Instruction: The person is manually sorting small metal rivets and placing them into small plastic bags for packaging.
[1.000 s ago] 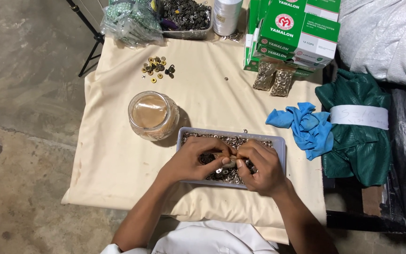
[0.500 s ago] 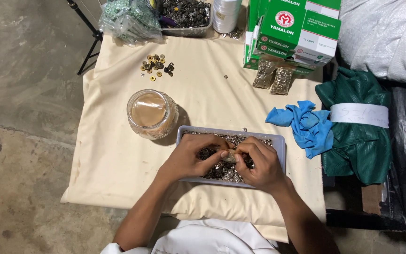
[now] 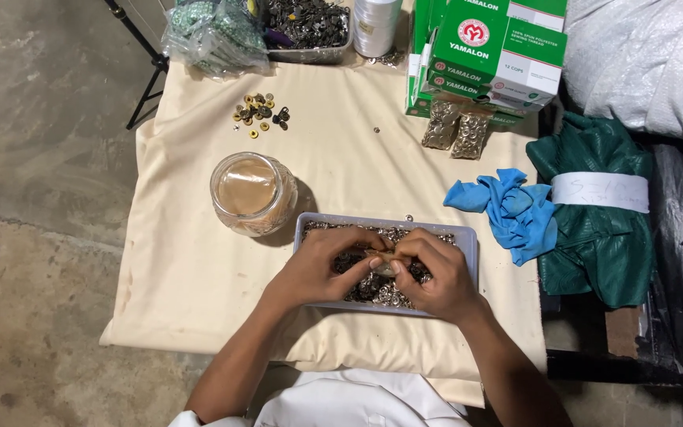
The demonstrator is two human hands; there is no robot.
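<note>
This is looking like a small garment or sewing workshop. A surface (image 3: 191, 269) draped in cream cloth is standing on a stained concrete floor (image 3: 33, 158). A grey tray (image 3: 468, 245) heaped with small metal snap buttons is sitting at the near edge, and a second tray of dark metal fasteners (image 3: 310, 24) is lying at the far side beside a spool of white thread (image 3: 375, 24). Green boxes of sewing thread (image 3: 492, 55) are stacking up at the far right, with packets of eyelets (image 3: 456, 130) just in front. A folded green fabric bundle (image 3: 594, 229) banded in white and a bulging white sack (image 3: 642, 63) are resting to the right.
</note>
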